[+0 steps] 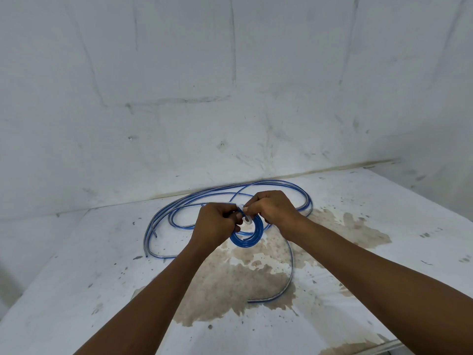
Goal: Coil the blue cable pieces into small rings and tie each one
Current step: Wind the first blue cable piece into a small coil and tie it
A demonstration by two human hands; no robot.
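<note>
My left hand (215, 224) grips the small blue ring (247, 233) above the stained table (384, 265); my right hand (271, 208) pinches a white tie (247, 220) (partly hidden) at its top; loose blue cable (179, 204) lies behind.

Both hands — left hand (215, 224), right hand (271, 208) — grip blue coil (247, 238).
</note>
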